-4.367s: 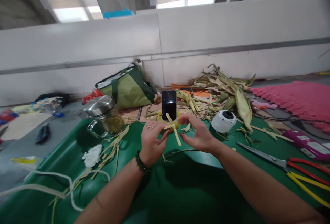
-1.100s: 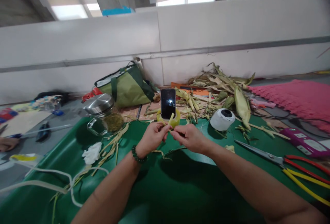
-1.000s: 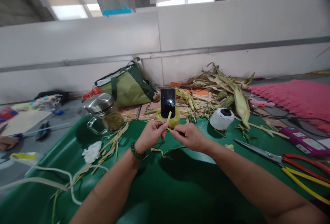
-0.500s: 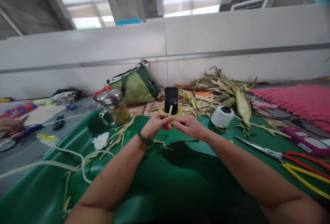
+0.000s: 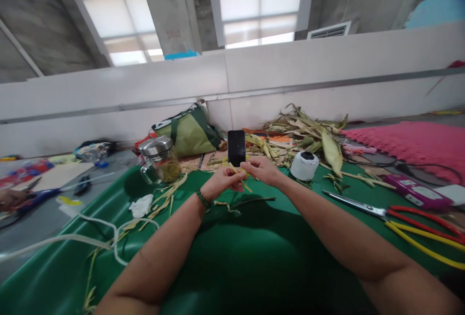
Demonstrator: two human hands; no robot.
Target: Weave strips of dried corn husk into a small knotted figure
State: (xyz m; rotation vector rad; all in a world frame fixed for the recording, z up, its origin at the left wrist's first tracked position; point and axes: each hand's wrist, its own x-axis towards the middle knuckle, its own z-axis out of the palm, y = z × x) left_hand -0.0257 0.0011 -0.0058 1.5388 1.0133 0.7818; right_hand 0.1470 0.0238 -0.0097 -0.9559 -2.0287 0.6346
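My left hand [image 5: 222,181], with a green bead bracelet [image 5: 202,197] at the wrist, pinches pale yellow corn husk strips [image 5: 248,188]. Close on its right, the fingers of my right hand [image 5: 263,170] are closed on the same small piece, whose exact shape is partly covered by the fingers. Both hands are held over the green mat [image 5: 232,252], just in front of an upright phone [image 5: 237,145]. A thin, dark dry strip [image 5: 254,202] and a curled husk scrap [image 5: 225,204] lie on the mat below them.
Left stand a lidded glass jar [image 5: 160,162], crumpled white tissue [image 5: 141,205] and white tubing [image 5: 72,238]. Behind are a green bag [image 5: 194,133] and a corn husk heap [image 5: 308,128]. At right: a white thread cone [image 5: 304,166], large scissors [image 5: 378,211], pink cloth [image 5: 414,145].
My right hand has moved up and over the husk piece, closer to my left hand. A strip that pointed upward now points down below the fingers. The view has tilted up slightly.
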